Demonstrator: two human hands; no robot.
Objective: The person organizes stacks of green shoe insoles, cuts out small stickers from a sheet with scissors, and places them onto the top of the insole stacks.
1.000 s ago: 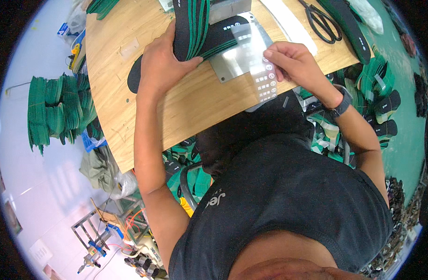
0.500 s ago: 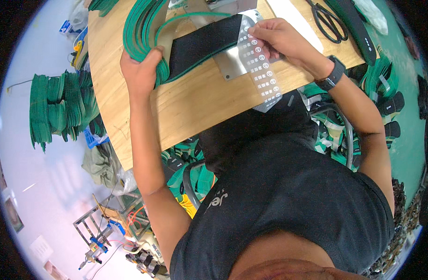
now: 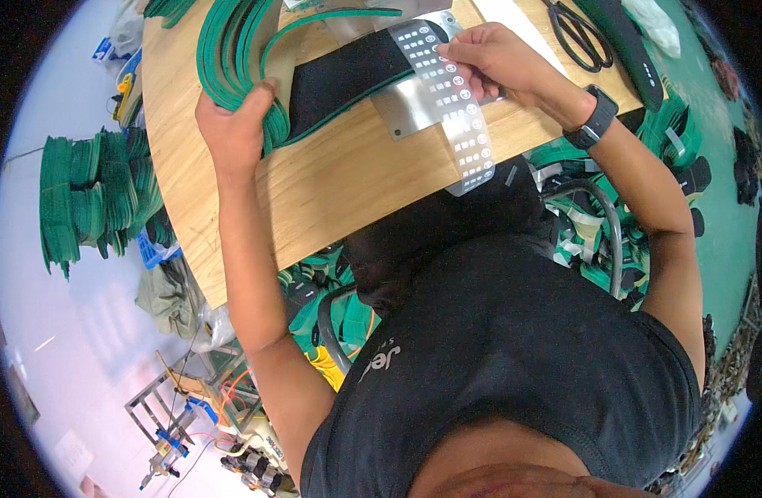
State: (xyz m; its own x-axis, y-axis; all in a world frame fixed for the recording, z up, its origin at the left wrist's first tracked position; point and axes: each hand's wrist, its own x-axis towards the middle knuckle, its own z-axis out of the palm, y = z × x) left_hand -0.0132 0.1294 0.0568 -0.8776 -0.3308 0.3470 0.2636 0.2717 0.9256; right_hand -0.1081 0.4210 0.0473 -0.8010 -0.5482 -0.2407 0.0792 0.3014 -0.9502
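My left hand (image 3: 235, 124) is closed round the lower end of a bundle of curved green-edged strips (image 3: 223, 58) that arches up from the table. From that bundle, one black padded piece with a green edge (image 3: 339, 79) reaches right, flat side up, over a metal plate (image 3: 410, 116). My right hand (image 3: 509, 66) pinches the right edge of a clear label strip (image 3: 454, 104) printed with rows of small white marks. Its upper end lies across the right end of the black piece. The lower end hangs past the table's near edge.
On the wooden table (image 3: 331, 199), black scissors (image 3: 582, 37) lie at the far right beside a long black padded piece (image 3: 626, 50). Stacks of green pieces (image 3: 98, 195) stand at the left. More green pieces and a grey metal tube frame (image 3: 613, 224) are below the table edge.
The label strip's upper end has swung left and now overlaps the black piece's right end more. My right hand still pinches it; my left hand keeps its hold on the bundle.
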